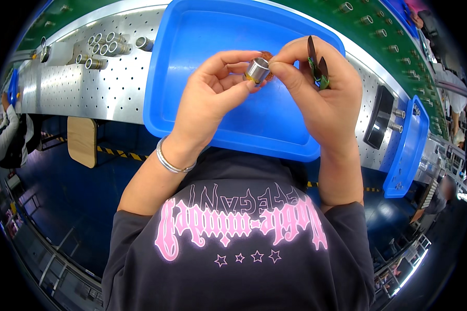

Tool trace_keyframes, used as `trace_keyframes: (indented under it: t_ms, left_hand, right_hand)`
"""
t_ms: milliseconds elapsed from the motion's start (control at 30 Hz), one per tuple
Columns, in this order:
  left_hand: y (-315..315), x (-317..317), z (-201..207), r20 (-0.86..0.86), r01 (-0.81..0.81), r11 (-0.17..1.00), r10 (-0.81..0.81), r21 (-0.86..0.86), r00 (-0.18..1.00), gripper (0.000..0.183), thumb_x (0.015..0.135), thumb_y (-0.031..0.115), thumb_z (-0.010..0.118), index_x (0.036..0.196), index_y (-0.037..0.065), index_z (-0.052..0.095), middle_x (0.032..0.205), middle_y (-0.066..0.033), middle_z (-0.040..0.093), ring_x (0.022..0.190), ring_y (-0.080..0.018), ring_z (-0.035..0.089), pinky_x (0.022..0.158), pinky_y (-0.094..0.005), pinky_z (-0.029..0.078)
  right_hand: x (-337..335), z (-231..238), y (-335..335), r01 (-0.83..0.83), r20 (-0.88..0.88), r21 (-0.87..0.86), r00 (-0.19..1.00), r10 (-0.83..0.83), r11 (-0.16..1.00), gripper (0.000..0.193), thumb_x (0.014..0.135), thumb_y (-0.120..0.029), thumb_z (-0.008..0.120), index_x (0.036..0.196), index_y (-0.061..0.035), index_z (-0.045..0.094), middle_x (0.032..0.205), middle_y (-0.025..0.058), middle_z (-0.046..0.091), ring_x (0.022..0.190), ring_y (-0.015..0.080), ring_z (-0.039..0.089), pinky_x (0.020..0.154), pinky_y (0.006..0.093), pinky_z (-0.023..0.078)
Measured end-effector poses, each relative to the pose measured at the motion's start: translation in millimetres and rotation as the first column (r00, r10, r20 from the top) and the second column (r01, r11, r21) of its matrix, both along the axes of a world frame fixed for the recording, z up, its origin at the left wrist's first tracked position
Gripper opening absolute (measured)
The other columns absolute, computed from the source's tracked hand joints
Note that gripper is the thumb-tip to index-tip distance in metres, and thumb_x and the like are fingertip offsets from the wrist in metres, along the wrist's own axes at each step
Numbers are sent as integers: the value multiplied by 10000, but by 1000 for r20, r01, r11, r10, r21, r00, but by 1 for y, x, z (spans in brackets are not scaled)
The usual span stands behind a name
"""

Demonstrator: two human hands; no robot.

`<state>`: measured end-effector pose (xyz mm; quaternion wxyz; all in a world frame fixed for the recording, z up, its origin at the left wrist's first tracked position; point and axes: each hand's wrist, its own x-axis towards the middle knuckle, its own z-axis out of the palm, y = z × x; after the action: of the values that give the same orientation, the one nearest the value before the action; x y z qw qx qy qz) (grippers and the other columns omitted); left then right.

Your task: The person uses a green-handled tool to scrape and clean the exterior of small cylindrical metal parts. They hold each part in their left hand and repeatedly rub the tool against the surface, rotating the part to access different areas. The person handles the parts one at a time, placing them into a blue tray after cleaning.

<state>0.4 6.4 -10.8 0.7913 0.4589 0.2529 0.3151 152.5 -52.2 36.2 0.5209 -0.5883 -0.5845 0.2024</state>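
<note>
Over the blue tub [158, 103], my left hand [207, 90] grips a short, shiny metal cylinder [256, 70] between thumb and fingers. Its round end is turned up and to the right, and a bit of yellow shows at its lower edge. Copper-brown material [267, 54] shows just behind the cylinder, partly covered by my fingers. My right hand [329, 101] has its thumb and forefinger pinched at the cylinder's rim; whatever lies between those fingertips is hidden. Held in the same hand are small snips [317, 67] with dark pointed blades and green on their lower part, blades up.
Several metal cylinders [106, 47] stand on the perforated metal table [124, 93] at left. To the right lie a black flat device [380, 116], two small cylinders [397, 127] and a second blue tray [406, 155]. A wooden stool [82, 142] and another person [13, 132] are at far left.
</note>
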Motion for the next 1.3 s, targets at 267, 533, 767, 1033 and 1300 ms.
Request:
trace_keyframes:
  t_ms: [267, 533, 767, 1033, 1300]
  left_hand:
    - [2, -3, 4, -46, -76, 992, 71, -106, 996, 381, 875, 72, 569, 1240, 8, 481, 1044, -116, 609, 963, -175, 608, 856, -278, 481]
    - [4, -6, 6, -15, -115, 986, 114, -117, 993, 411, 872, 93, 592, 1257, 25, 466, 1082, -111, 590, 971, -166, 591, 861, -276, 476]
    - [2, -5, 7, -7, -108, 991, 108, -82, 994, 407, 860, 87, 606, 1241, 15, 484, 1092, -127, 586, 961, -164, 583, 856, -282, 478]
    - [1, -5, 6, -7, -111, 991, 111, -68, 994, 406, 856, 88, 611, 1236, 15, 490, 1083, -132, 589, 958, -167, 585, 851, -285, 480]
    - [0, -7, 7, -6, -108, 992, 108, -66, 994, 398, 863, 83, 597, 1239, 15, 487, 1078, -128, 590, 959, -170, 587, 852, -287, 481]
  right_hand:
    - [0, 0, 1, 49, -161, -77, 985, -61, 996, 147, 769, -111, 688, 873, -20, 637, 758, 91, 629, 664, 169, 619, 605, 236, 477]
    - [3, -27, -7, 69, 140, -119, 989, -52, 991, 202, 767, -208, 694, 893, -52, 673, 833, 97, 675, 717, 216, 655, 628, 273, 505]
    - [3, -29, -7, 84, 150, -107, 986, -68, 991, 150, 773, -199, 681, 844, -66, 686, 799, 91, 679, 678, 213, 651, 581, 268, 496]
    - [2, -26, -7, 97, 174, -104, 982, -78, 990, 138, 772, -191, 679, 838, -71, 689, 790, 86, 679, 662, 210, 648, 561, 267, 489]
    - [1, -27, -8, 91, 142, -108, 987, -76, 990, 133, 774, -184, 677, 838, -69, 688, 781, 84, 677, 639, 197, 640, 550, 261, 481]
